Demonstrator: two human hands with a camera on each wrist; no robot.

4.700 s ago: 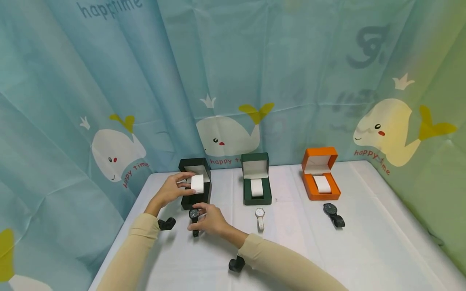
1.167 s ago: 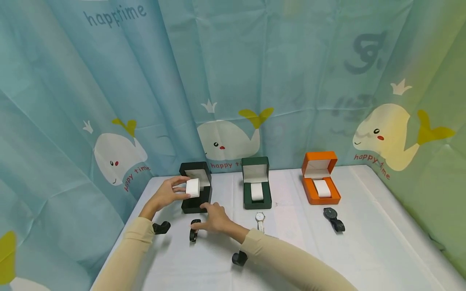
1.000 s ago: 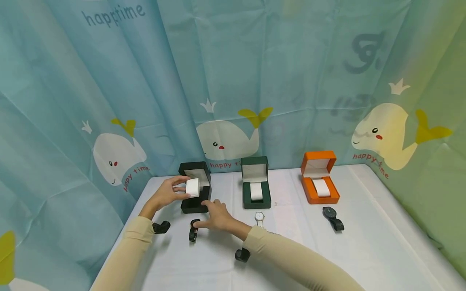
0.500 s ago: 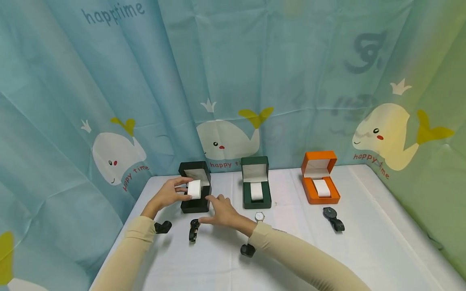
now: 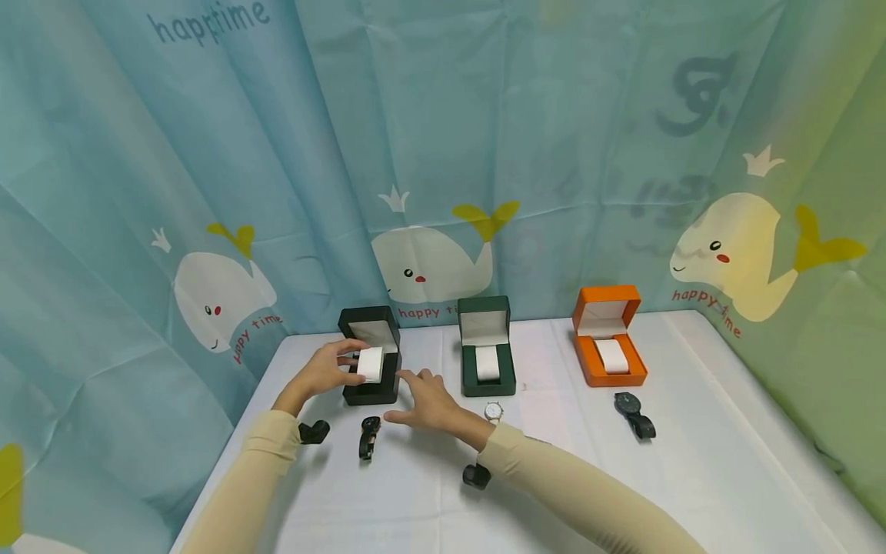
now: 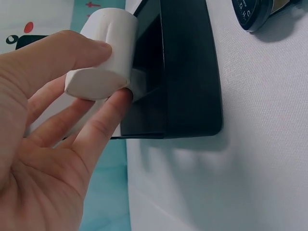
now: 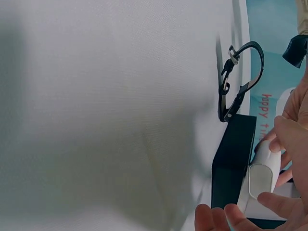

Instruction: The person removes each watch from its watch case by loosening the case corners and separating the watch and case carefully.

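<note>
My left hand (image 5: 322,373) pinches a white watch cushion (image 5: 370,365) between thumb and fingers, over the open black watch box (image 5: 370,395). In the left wrist view the cushion (image 6: 118,45) is tilted above the box's dark inside. A black-strapped watch (image 5: 368,442) lies on the table in front of that box. Its strap forms a loop in the right wrist view. Just right of the watch and box, my right hand (image 5: 431,403) holds nothing, its thumb and fingers spread apart. A white watch (image 5: 494,412) is partly hidden behind the right wrist.
An open green watch box (image 5: 490,385) and an open orange one (image 5: 616,380) stand along the back, each with a white cushion inside. Another black watch (image 5: 633,415) lies before the orange box. A patterned curtain (image 5: 554,154) hangs behind the white table (image 5: 567,431).
My right hand has let go of the black-strapped watch and drawn away to the right. The cushion in my left hand, earlier farther left, has come slightly right and down over the black box.
</note>
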